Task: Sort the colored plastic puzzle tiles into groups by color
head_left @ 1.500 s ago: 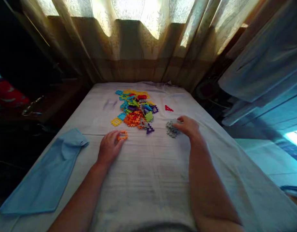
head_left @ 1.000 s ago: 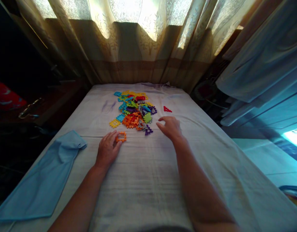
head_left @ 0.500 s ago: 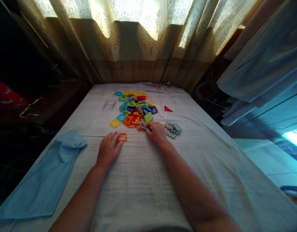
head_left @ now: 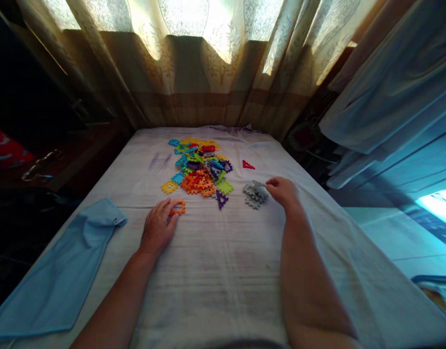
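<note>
My left hand rests on the white cloth, its fingers closed on an orange square frame piece. Pinched in my right hand is a grey piece, held over the right side of the small stack of grey pieces. A heap of mixed coloured pieces lies beyond and between my hands, with orange ones at its near side. At its near right edge are a purple triangle and a lime green square. A yellow square piece lies at the heap's left.
A red triangular piece lies apart, behind the grey stack. Light blue cloth covers the left side of the white-sheeted surface. A patterned curtain hangs behind, and pale fabric hangs at the right.
My right hand has moved right from the heap to the grey stack, carrying a grey piece. The purple triangle now shows at the heap's near edge. My left hand stays at the orange piece.
</note>
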Available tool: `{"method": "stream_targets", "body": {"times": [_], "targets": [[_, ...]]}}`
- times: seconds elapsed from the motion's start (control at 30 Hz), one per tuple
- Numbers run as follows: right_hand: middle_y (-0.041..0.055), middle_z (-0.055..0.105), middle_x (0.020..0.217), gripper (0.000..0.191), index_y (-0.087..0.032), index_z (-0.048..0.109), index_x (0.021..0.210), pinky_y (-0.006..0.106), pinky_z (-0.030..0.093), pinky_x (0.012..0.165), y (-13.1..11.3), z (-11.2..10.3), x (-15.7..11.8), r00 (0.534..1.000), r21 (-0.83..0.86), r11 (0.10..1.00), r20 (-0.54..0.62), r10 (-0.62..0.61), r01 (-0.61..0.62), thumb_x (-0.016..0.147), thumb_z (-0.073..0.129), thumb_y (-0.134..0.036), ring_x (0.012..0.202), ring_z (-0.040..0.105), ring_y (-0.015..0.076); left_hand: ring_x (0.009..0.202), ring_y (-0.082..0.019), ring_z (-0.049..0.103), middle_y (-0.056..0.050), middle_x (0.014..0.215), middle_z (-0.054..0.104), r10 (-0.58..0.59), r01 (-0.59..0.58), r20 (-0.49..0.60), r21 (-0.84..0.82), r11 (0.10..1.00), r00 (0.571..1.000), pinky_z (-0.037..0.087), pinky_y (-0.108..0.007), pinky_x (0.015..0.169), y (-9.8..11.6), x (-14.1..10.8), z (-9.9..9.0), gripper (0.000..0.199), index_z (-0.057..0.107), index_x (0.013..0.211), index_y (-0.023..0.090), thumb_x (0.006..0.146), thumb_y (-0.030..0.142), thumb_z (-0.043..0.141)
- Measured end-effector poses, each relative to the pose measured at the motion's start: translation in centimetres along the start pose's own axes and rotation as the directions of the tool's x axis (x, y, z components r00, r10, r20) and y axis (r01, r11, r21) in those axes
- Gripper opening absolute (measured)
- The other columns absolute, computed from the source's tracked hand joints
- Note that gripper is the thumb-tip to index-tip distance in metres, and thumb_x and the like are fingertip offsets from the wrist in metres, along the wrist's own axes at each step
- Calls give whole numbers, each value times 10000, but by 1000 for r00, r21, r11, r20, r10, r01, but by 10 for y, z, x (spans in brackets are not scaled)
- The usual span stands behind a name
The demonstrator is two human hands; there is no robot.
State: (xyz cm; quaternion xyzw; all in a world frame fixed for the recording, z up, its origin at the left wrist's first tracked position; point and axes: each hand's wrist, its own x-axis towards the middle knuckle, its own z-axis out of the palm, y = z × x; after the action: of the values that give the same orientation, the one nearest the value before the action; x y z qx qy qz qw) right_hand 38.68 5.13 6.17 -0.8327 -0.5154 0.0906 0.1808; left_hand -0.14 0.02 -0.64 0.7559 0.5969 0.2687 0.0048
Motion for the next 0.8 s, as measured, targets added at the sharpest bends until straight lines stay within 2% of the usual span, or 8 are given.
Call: {"method": "stream_targets", "body": {"times": [0.13, 0.27, 0.37, 0.5, 0.57, 0.67, 0.73, 0.8], "targets": [[56, 760, 996, 270, -265, 774, 977, 288, 479, 725, 11, -3, 2, 993, -80, 993, 67, 95, -90, 772, 599, -265, 878, 685, 213, 1261, -273, 544, -124, 1356, 598, -12, 13, -2, 19, 1000, 1000, 418, -470, 1094, -1, 0, 2, 409, 635, 1225, 202, 899, 332, 423], [60, 746, 1093, 296, -278, 770, 1022, 300, 485, 768, 6, -6, 0, 990, -112, 989, 94, 104, -94, 784, 595, -279, 963, 680, 231, 1320, -284, 493, -124, 1411, 556, -24, 24, -1, 60, 998, 1000, 395, -485, 1111, -2, 3, 4, 419, 641, 1230, 213, 909, 284, 380], [63, 742, 1107, 316, -280, 761, 1062, 312, 486, 813, -7, -5, -4, 998, -84, 996, 52, 39, -34, 823, 555, -298, 989, 676, 232, 1345, -310, 464, -125, 1438, 535, -48, 46, 22, 99, 994, 999, 364, -526, 1118, 5, 10, 6, 418, 653, 1221, 217, 912, 275, 377], [77, 735, 1117, 315, -257, 756, 1071, 331, 472, 882, -41, 3, -19, 984, -35, 984, 47, -171, 173, 871, 514, -288, 1050, 652, 241, 1374, -316, 431, -115, 1472, 505, 12, -21, 80, 108, 994, 997, 317, -550, 1136, 32, 28, 11, 407, 639, 1258, 242, 919, 316, 427], [86, 725, 1137, 307, -240, 755, 1067, 344, 462, 918, -61, 11, -30, 949, -10, 951, 66, -308, 310, 886, 511, -281, 1082, 631, 244, 1408, -315, 389, -113, 1492, 482, 89, -102, 123, 98, 990, 988, 281, -558, 1152, 49, 39, 15, 419, 616, 1301, 261, 924, 337, 451], [73, 708, 1169, 274, -233, 751, 1054, 347, 427, 993, -86, 27, -49, 844, 46, 850, 99, -527, 525, 888, 535, -261, 1138, 590, 226, 1445, -329, 328, -109, 1532, 431, 187, -210, 197, 101, 973, 962, 201, -606, 1169, 67, 55, 20, 420, 606, 1317, 300, 919, 383, 500], [73, 680, 1219, 268, -239, 743, 1066, 359, 411, 1019, -95, 37, -58, 784, 59, 794, 123, -608, 606, 894, 541, -268, 1183, 554, 223, 1450, -344, 316, -117, 1536, 423, 192, -223, 214, 130, 966, 958, 179, -629, 1166, 70, 60, 21, 422, 611, 1310, 305, 910, 412, 524], [81, 634, 1289, 277, -253, 729, 1099, 387, 408, 1022, -99, 45, -64, 761, 33, 772, 147, -631, 634, 893, 545, -278, 1235, 510, 235, 1451, -349, 313, -127, 1530, 430, 162, -195, 190, 170, 966, 968, 174, -635, 1165, 65, 61, 20, 421, 622, 1294, 290, 906, 427, 532]]}}
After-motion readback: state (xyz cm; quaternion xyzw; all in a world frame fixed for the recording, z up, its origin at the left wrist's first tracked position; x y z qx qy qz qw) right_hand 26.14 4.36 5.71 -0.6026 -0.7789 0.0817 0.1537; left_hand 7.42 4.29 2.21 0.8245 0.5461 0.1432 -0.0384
